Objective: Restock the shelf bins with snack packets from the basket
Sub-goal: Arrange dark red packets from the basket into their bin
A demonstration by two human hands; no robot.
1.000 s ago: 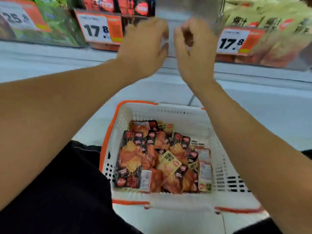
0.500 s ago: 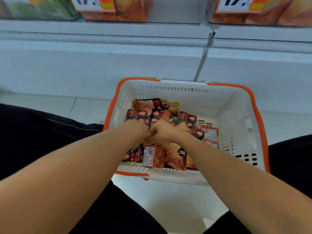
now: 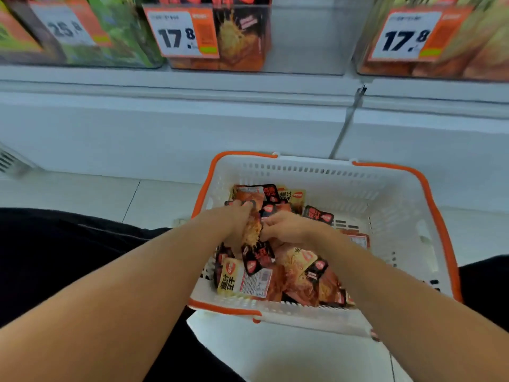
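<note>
Both your hands are down in the basket [image 3: 396, 205], working one snack packet [image 3: 254, 230]. Left hand [image 3: 234, 224] has its fingers curled round the packet's left edge; right hand [image 3: 286, 228] pinches the right edge. The packet sits tilted, partly lifted off the loose pile of packets [image 3: 292, 271] on the basket floor, touching those beneath it.

Risks, as I judge them: the film looks slick, so an edge-only pinch could slip on the lift. Neighbouring packets overlap it and may drag up, then drop outside the basket.

Further out, the middle shelf bin [image 3: 303, 40] holds matching orange packs on its left side, with its right side showing none. Watch the price tag [image 3: 180, 33] on its front lip; a careless reach could knock it. The right bin [image 3: 468, 51] carries different stock, so don't mix them.
</note>
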